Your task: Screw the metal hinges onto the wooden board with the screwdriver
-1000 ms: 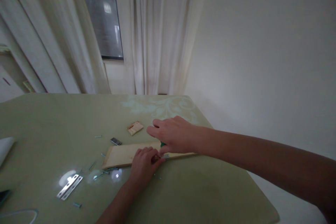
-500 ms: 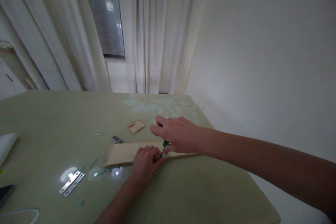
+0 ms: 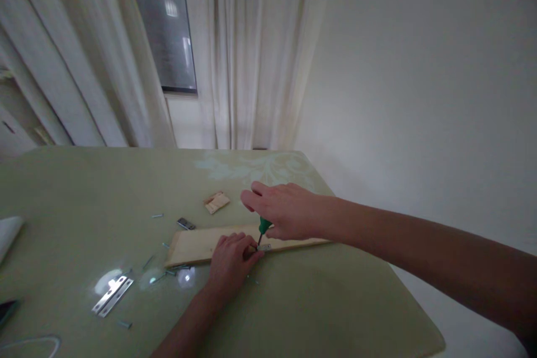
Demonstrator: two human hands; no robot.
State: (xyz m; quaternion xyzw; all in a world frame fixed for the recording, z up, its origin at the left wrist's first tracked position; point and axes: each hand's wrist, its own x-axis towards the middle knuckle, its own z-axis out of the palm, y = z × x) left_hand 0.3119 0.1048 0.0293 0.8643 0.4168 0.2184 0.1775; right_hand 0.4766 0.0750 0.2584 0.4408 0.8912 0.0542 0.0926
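A green-handled screwdriver (image 3: 264, 226) is gripped from above in my right hand (image 3: 289, 210), its shaft slanting down to a small metal hinge (image 3: 265, 247). That hinge lies at the near edge of a pale wooden board (image 3: 193, 245). My left hand (image 3: 232, 260) rests over the board's near edge, thumb and fingers pinched on the left end of the hinge beside the screwdriver tip. Its fingers cover that end, and whether a screw is held there is hidden.
A long silver hinge (image 3: 112, 295) lies at left with a loose screw (image 3: 125, 324) near it. More screws (image 3: 170, 272) lie along the board. Behind are a small dark metal piece (image 3: 185, 224) and a wood scrap (image 3: 216, 202). A white cable (image 3: 42, 340) is at lower left.
My right hand has risen slightly, so more of the green handle and the hinge show. My left hand keeps its place on the board. The view has shifted slightly.
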